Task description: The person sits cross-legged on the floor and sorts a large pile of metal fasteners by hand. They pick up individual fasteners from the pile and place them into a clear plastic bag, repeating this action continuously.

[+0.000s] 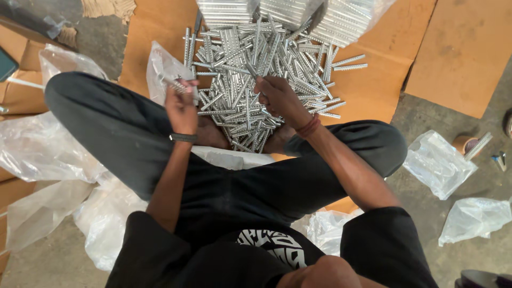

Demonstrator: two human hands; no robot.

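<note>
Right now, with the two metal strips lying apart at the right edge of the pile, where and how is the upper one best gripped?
Take the upper strip at its free right end, coming from the right over the bare cardboard. It lies flat, nearly level, its left end running into the pile, so only that end looks clear. Pinching its long edges probably suits its ridged face. The right hand is nearest.
</note>
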